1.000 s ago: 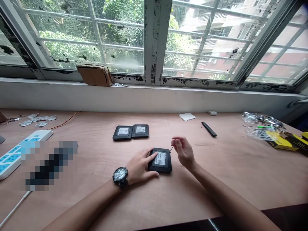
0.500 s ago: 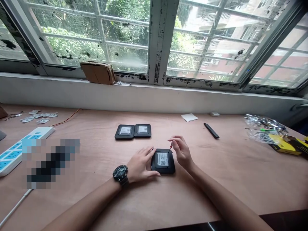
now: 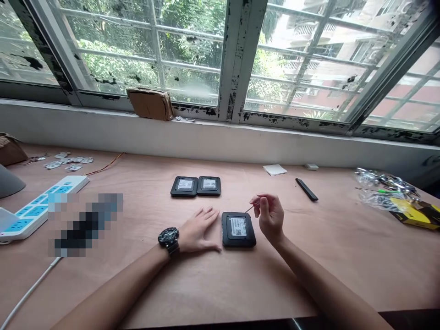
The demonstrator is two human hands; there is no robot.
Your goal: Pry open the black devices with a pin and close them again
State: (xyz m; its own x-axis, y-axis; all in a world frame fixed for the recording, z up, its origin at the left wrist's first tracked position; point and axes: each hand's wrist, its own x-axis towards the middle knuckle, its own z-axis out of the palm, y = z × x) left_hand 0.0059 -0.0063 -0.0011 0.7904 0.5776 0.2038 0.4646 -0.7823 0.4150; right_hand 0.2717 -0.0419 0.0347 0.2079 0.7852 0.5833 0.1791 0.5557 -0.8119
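Observation:
A squarish black case with a white printed label [image 3: 238,227], like a drive enclosure, lies flat on the table in front of me. To its left, my left hand [image 3: 199,231] rests on the tabletop, fingers spread, just off the case's edge and holding nothing. My right hand [image 3: 270,215] is raised at the case's far right corner, its fingers curled around a small screwdriver [image 3: 249,208]. The thin dark shaft points down-left toward that corner; whether its tip touches cannot be made out. Most of the handle is hidden in the fingers.
Two similar labelled black cases [image 3: 197,186] lie side by side farther back. A black bar [image 3: 306,189] and a folded white paper [image 3: 275,170] are to the right, with plastic bags [image 3: 385,183] and a yellow-black box [image 3: 414,213] beyond. A power strip [image 3: 43,208] lies left.
My left hand has let go of the case and slid slightly left onto the table. My right hand has lifted and turned, drawing the screwdriver away from the case's top toward the far right.

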